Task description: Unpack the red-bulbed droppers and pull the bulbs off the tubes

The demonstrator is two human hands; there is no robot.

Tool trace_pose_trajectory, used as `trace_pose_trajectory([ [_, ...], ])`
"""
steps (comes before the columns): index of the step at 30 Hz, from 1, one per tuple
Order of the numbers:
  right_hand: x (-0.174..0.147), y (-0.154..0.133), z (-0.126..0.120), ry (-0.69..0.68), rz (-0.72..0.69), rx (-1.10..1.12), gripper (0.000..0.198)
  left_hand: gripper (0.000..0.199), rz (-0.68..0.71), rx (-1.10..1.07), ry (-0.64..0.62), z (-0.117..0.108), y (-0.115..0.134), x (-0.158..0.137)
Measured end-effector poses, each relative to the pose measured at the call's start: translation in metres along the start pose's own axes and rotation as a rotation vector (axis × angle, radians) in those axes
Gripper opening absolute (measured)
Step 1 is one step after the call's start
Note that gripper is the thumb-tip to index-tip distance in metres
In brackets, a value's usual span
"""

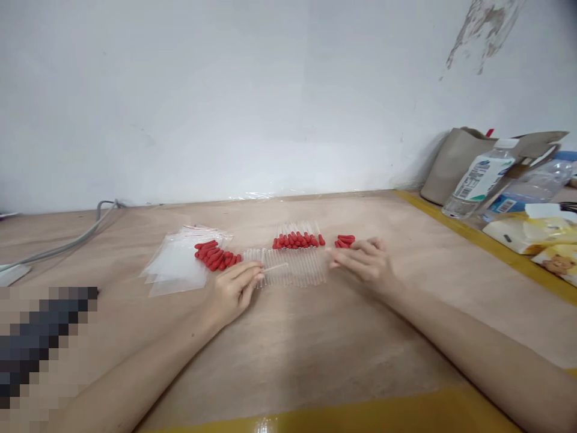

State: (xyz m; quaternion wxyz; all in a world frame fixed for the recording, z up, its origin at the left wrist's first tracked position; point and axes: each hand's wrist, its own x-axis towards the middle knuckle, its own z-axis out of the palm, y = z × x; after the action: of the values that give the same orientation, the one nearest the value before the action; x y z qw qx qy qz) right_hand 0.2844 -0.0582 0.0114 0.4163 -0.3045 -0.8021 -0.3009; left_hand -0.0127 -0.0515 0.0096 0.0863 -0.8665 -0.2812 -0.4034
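Observation:
My left hand (237, 288) pinches one thin clear dropper tube (276, 267), its free end pointing right. Under and beyond it lies a row of clear tubes (300, 267), side by side. My right hand (367, 261) is closed in a pinch at the row's right end; a reddish spot shows at its blurred fingertips, and what they hold I cannot make out. A few red rubber bulbs (345, 240) lie just behind that hand. More red bulbs (216, 255) are heaped near my left hand. Behind the row, several droppers (297, 239) have red bulbs on their near ends.
Clear zip bags (174, 264) lie stacked at the left, partly under the heaped bulbs. A grey cable (85, 231) runs along the far left. At the right stand a water bottle (480, 180), a beige bag (444, 162) and a yellow tissue pack (518, 231). Yellow tape (433, 210) marks the table.

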Motion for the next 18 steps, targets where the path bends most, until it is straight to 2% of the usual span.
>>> trace_pose_trajectory([
  [4, -0.005, 0.031, 0.004, 0.056, 0.400, 0.108, 0.023, 0.018, -0.171, 0.102, 0.099, -0.001, -0.014, 0.007],
  [8, -0.014, 0.057, 0.010, 0.101, 0.811, 0.148, 0.030, 0.028, -0.175, 0.162, 0.094, 0.000, -0.020, 0.011],
  [10, -0.021, 0.067, 0.013, 0.160, 0.969, 0.163, 0.032, 0.030, -0.152, 0.158, 0.105, 0.000, -0.022, 0.011],
  [13, -0.029, 0.078, 0.017, 0.175, 1.064, 0.166, 0.031, 0.032, -0.077, 0.157, 0.115, 0.002, -0.026, 0.008],
  [18, -0.030, 0.076, 0.016, 0.114, 1.017, 0.158, 0.028, 0.034, 0.006, 0.198, 0.010, 0.006, -0.032, 0.004],
])
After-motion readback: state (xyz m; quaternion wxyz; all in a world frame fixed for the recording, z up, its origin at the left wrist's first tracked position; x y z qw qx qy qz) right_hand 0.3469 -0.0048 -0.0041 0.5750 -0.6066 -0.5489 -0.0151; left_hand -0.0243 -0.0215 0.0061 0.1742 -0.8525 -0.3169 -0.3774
